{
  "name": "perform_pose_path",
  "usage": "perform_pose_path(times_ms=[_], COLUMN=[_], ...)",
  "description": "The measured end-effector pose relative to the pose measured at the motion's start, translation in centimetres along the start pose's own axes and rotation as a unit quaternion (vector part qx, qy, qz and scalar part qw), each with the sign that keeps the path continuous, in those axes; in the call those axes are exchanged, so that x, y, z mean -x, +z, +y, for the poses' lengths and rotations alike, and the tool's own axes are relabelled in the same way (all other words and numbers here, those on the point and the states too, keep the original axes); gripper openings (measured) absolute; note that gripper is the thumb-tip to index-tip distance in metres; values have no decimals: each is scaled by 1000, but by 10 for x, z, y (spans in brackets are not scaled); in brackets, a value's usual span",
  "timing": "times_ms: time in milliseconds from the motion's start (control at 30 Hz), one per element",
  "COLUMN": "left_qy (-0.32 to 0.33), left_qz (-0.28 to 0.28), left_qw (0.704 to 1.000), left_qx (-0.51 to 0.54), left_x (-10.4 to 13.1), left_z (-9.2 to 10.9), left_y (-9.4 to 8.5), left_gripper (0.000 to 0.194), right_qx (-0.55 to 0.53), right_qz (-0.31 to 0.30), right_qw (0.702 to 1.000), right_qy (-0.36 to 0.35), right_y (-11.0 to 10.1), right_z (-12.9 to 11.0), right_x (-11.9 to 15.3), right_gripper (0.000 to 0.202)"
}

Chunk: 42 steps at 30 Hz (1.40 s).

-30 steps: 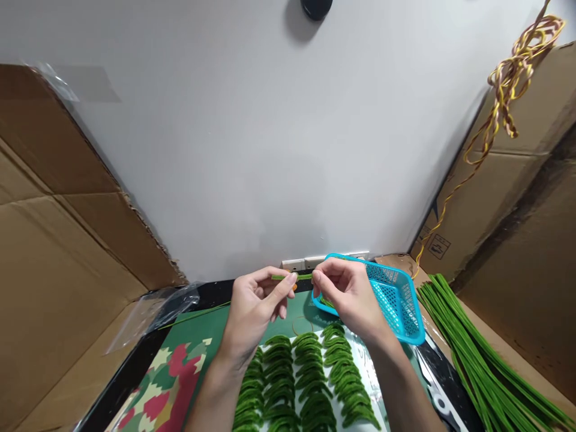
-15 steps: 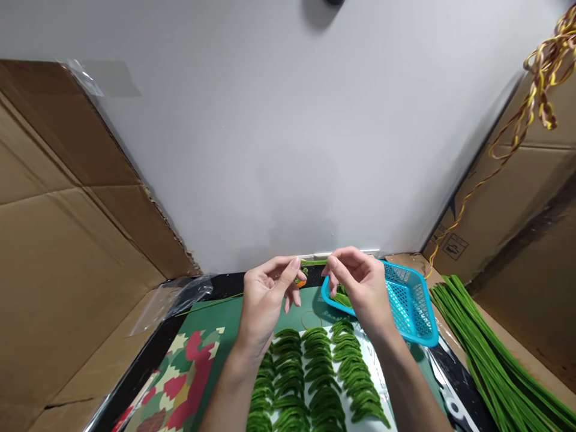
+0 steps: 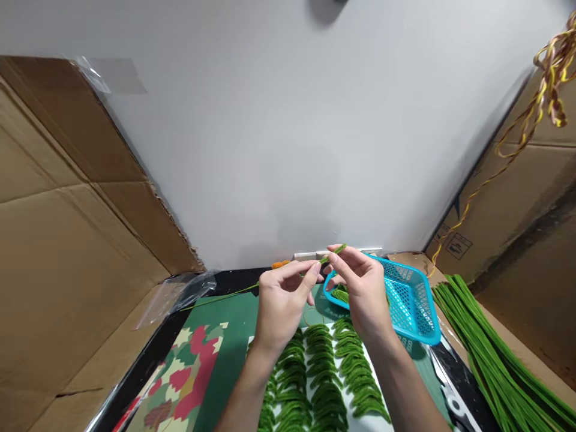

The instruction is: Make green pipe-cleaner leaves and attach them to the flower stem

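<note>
A long green pipe cleaner (image 3: 225,296) runs from the left, passes through my left hand (image 3: 290,294) and ends in a short tip just above my right hand (image 3: 355,276). Both hands are closed in a pinch on it, thumbs against forefingers, close together. Below them, on a white sheet (image 3: 371,420), lie several columns of short curved green pipe cleaner pieces (image 3: 324,378). Behind my right hand stands a blue plastic basket (image 3: 411,300) with some green pieces (image 3: 341,294) at its left end, partly hidden by that hand.
A bundle of long green pipe cleaners (image 3: 486,348) lies at the right beside scissors (image 3: 454,402). A camouflage-patterned sheet (image 3: 189,372) rests on the green mat (image 3: 234,354). Cardboard walls (image 3: 67,252) flank the table, and twisted yellow-brown cord (image 3: 551,78) hangs at right.
My left hand has moved right, nearer my right hand. The pipe cleaner's tip now sticks out past my right fingers, where before it stretched between both hands.
</note>
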<state>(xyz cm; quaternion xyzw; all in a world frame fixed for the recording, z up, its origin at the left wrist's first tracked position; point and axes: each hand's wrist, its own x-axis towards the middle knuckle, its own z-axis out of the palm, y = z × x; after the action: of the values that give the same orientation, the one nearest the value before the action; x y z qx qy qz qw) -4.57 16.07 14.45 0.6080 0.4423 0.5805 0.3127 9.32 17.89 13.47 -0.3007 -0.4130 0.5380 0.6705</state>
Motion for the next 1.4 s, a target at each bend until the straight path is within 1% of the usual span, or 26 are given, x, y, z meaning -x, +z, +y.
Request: perform_pose_path(times_ms=[133,233,300,400,467,567,667,733,900,967,1033,1100,1200,1300,1400], left_qy=[87,132,151,152,144,132,125,127,153,143,118,76,-10,-64,-75], left_qz=[4,-3,-7,-26,-39,-43,-41,-35,-15,-13,-8,-3,-1,-3,-1], left_qw=[988,971,960,954,953,953,955,956,945,951,963,979,997,998,996], left_qx=[-131,-201,-235,-258,-263,-270,-265,-262,-289,-273,-240,-187,-78,7,49], left_x=[4,5,6,8,9,9,9,9,8,8,8,7,5,3,2], left_z=[-1,-3,-4,-4,-4,-1,0,0,-1,-1,0,0,0,1,2], left_y=[1,3,3,2,2,2,3,3,4,5,6,7,8,8,9], left_gripper=[14,14,14,14,15,15,17,18,17,18,17,18,25,31,32], right_qx=[60,164,262,391,443,486,509,511,519,517,505,491,462,421,395], right_qz=[8,-4,-43,-132,-166,-189,-210,-218,-216,-220,-232,-229,-185,-150,-145], right_qw=[998,985,959,895,859,827,810,808,807,808,813,820,837,855,855], right_qy=[-19,-55,-104,-169,-194,-208,-201,-196,-181,-176,-174,-185,-228,-264,-303], right_y=[-3,-8,-13,-22,-27,-32,-32,-30,-26,-25,-25,-26,-30,-32,-32], right_z=[4,2,-3,-12,-17,-24,-27,-28,-29,-31,-32,-30,-23,-17,-17], right_x=[-1,-2,-2,-3,-3,-1,1,2,4,5,5,3,1,0,1], right_gripper=[33,24,20,29,32,31,32,34,37,35,33,34,44,46,33])
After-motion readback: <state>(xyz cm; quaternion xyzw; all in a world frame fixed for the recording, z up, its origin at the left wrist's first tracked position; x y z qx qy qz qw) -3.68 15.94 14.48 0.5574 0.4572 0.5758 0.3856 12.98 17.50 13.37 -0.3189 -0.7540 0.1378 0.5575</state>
